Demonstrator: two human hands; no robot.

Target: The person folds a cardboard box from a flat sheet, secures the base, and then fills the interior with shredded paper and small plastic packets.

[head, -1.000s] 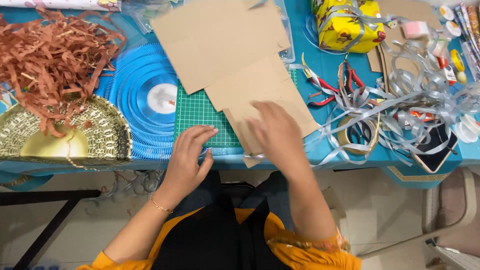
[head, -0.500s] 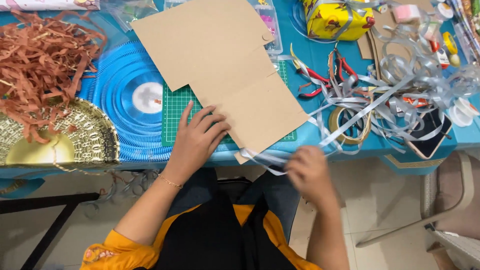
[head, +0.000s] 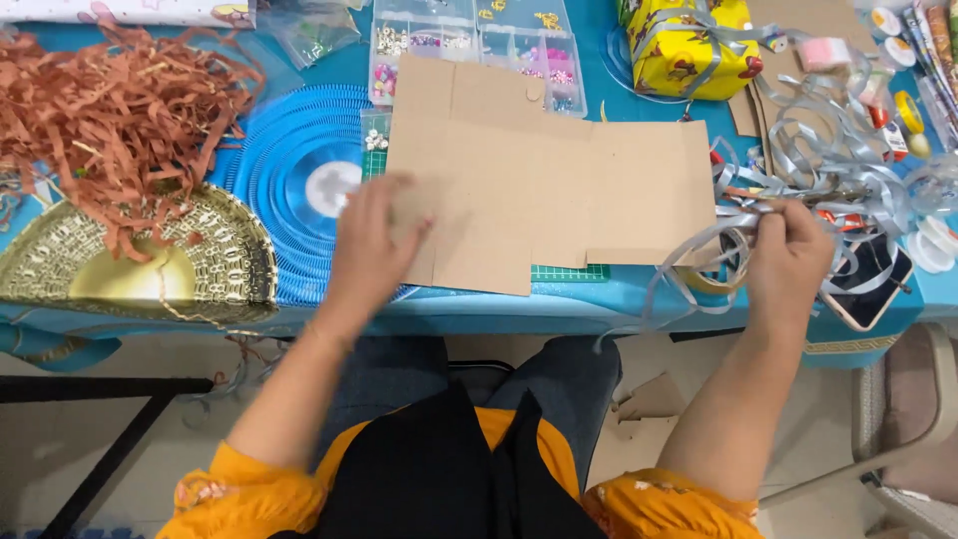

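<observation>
Cardboard sheet (head: 544, 195) lies flat on the blue surface (head: 599, 299), cut to shape but not folded yet. Left hand (head: 374, 240) rests flat on its left edge, grip spread wide (blurred). Right hand (head: 788, 255) pinches silver ribbon (head: 798, 130), nothing tied.

Cardboard sheet (head: 544, 190) now lies square to the tabletop edge, long side left-right; a second ago it sat tilted, running diagonally from upper left to lower right. It now covers most of the green cutting mat (head: 569, 271), leaving only a strip at its lower edge and a bit at its upper left corner. Left hand (head: 374, 240) has moved from the mat onto the sheet's lower left corner, flat, blurred. Right hand (head: 788, 255) has left the sheet, swung right, and now pinches the silver ribbon tangle (head: 828, 150) near the tabletop edge.
</observation>
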